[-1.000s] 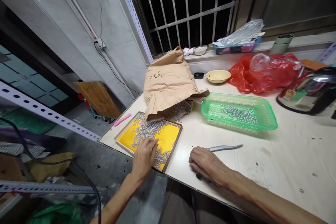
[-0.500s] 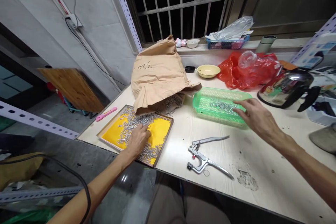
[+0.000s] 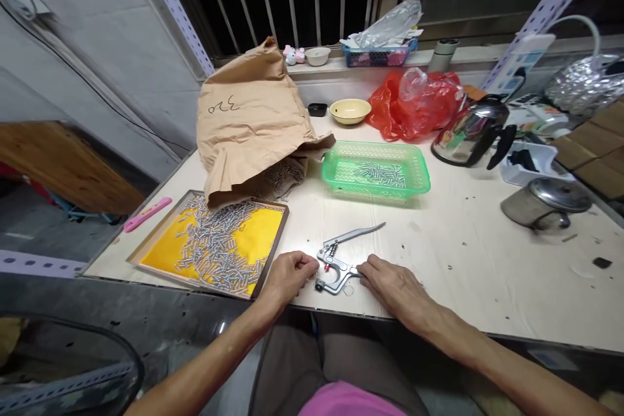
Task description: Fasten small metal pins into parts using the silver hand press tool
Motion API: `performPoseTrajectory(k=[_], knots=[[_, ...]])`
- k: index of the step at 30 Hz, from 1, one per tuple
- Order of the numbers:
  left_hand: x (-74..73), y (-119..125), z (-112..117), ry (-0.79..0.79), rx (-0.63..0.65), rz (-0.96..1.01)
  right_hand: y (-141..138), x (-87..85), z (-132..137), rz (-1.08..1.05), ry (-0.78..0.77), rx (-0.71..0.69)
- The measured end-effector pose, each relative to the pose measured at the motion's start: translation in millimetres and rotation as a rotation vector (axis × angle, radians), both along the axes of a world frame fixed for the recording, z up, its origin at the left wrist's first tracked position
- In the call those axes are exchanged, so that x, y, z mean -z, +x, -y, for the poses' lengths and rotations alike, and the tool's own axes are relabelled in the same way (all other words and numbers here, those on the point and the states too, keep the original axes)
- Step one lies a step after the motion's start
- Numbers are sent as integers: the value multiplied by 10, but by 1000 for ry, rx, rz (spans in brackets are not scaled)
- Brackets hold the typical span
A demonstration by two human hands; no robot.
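Metal snap pliers [image 3: 341, 259] lie on the white table [image 3: 468, 260] near its front edge. My right hand [image 3: 390, 283] rests over the lower handle of the pliers, fingers curled around it. My left hand [image 3: 288, 273] is pinched at the jaws of the pliers; what it pinches is too small to name. A wood-framed yellow tray [image 3: 163, 250] strewn with several small metal pieces [image 3: 214, 250] sits just left of my left hand. A green plastic basket [image 3: 420, 175] with more metal pieces [image 3: 381, 173] stands behind the pliers.
A brown paper sack [image 3: 248, 123] spills metal pieces onto the tray. Behind it are a yellow bowl [image 3: 350, 110], a red plastic bag [image 3: 414, 107], a steel kettle [image 3: 470, 133], a lidded metal pot [image 3: 546, 203] at right and a pink cutter [image 3: 147, 214] at left.
My right hand came back from the green basket to the pliers' handle. My left hand left the yellow tray and moved to the pliers' jaws. The view swung right.
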State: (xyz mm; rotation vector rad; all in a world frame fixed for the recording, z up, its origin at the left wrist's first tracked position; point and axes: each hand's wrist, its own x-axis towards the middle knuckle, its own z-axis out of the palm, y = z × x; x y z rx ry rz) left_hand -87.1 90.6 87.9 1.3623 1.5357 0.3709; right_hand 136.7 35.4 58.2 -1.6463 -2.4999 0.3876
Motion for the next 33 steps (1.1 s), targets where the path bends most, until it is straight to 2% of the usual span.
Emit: performPoseTrajectory(k=[4, 10, 15, 23, 28, 33], knots=[[73, 73, -33, -14, 26, -58, -1, -42, -16, 3, 30, -14], [-9, 148, -29, -24, 93, -181, 6, -25, -3, -25, 31, -15], [-6, 144, -76, -78, 163, -263, 27, -7, -8, -50, 43, -25], [37, 137, -133, -286, 180, -178, 13, 3, -8, -36, 72, -38], [49, 118, -112, -299, 180, -113, 63, -57, -45, -36, 45, -48], [49, 109, -97, -299, 178, -98, 293, -186, -266, -51, 99, 12]])
